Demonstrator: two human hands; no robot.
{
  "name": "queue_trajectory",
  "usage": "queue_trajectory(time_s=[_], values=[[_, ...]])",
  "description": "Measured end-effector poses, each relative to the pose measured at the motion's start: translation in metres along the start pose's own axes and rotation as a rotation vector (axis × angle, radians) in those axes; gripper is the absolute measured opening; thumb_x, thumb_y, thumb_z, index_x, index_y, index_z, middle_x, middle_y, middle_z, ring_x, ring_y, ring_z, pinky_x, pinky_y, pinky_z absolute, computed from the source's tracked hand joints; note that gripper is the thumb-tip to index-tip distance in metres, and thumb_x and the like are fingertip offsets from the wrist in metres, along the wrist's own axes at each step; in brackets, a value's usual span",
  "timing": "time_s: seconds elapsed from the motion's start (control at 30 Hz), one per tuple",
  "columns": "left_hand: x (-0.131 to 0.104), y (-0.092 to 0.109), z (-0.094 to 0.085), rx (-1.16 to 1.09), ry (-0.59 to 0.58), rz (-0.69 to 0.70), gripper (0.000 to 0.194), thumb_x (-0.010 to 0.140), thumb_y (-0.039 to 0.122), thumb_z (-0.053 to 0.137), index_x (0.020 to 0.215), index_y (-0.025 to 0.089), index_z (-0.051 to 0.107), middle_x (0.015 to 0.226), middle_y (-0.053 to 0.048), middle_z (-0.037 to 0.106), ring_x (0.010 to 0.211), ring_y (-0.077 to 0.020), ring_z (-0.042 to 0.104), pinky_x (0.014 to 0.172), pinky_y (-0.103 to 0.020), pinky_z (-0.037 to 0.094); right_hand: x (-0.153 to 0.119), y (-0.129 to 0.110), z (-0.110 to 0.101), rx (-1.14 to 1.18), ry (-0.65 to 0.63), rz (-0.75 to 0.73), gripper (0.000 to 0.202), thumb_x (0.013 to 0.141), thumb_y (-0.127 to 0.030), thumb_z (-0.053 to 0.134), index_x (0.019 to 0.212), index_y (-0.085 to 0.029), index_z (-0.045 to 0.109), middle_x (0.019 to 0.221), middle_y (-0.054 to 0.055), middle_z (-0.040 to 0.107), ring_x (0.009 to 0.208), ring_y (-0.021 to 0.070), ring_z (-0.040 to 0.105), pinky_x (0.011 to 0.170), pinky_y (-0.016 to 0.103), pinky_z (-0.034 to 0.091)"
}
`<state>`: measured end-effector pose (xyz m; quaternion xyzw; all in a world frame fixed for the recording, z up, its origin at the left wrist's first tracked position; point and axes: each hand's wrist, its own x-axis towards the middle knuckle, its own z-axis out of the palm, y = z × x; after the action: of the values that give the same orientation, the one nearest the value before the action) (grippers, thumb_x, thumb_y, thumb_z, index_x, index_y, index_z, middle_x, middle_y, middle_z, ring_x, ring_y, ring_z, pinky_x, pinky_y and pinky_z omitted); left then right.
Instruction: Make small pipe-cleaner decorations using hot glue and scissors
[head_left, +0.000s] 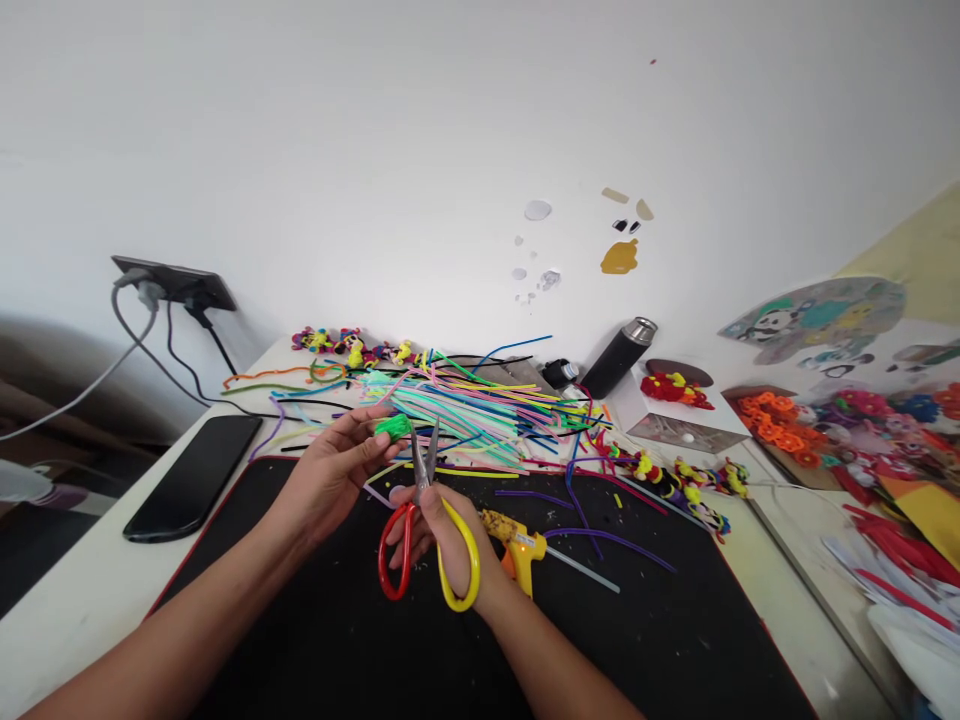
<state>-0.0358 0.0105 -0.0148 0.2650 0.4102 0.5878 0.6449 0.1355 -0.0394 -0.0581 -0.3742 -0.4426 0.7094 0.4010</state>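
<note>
My left hand (346, 455) pinches a small bright green fuzzy piece (394, 427), which looks like coiled pipe cleaner. In my right hand (450, 540) is a pair of scissors (424, 470) with one red and one yellow handle loop. The blades point away from me and stand apart, their tips close beside the green piece. Just right of my right hand, partly hidden by it, a yellow hot glue gun (523, 550) lies on the black mat (615, 640) with a glue stick (583, 570) coming out of its back.
A heap of pipe cleaners (450, 410) lies behind my hands. A black phone (193, 478) rests at the left. Behind right stand a dark flask (616, 360) and a white box (679, 425). Small colourful figures (694, 490) lie right of the mat. A power strip (174, 282) hangs on the wall.
</note>
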Motion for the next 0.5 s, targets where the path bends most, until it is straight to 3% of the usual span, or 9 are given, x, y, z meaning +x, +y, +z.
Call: queue_trajectory(time_s=[0.13,0.33,0.5], values=[[0.002,-0.003,-0.001,0.029,0.014,0.021,0.041,0.053,0.024,0.104,0.087,0.017,0.082,0.088,-0.005,0.079,0.078,-0.0176,0.075,0.072,-0.023,0.063,-0.002,-0.001,0.001,-0.003,-0.001,0.007,0.084,0.084,-0.089,0.053,0.114,-0.011,0.066,0.077,0.008,0.073,0.053,0.0177,0.069,0.053,0.026,0.048],[0.007,-0.005,-0.007,0.122,0.012,0.191,0.034,0.059,0.027,0.101,0.087,0.020,0.081,0.091,-0.002,0.078,0.082,-0.0164,0.073,0.077,-0.024,0.062,-0.005,-0.008,0.005,-0.067,0.019,0.005,0.080,0.086,-0.086,0.054,0.112,-0.012,0.067,0.074,0.006,0.070,0.051,0.0150,0.064,0.052,0.025,0.047],[0.004,-0.005,-0.010,0.313,-0.011,0.300,0.032,0.066,0.033,0.097,0.091,0.022,0.080,0.093,-0.004,0.079,0.086,-0.0208,0.073,0.075,-0.027,0.061,-0.005,-0.006,0.006,-0.139,0.030,0.002,0.074,0.089,-0.083,0.054,0.108,-0.013,0.067,0.072,0.003,0.067,0.052,0.0140,0.063,0.050,0.024,0.047]])
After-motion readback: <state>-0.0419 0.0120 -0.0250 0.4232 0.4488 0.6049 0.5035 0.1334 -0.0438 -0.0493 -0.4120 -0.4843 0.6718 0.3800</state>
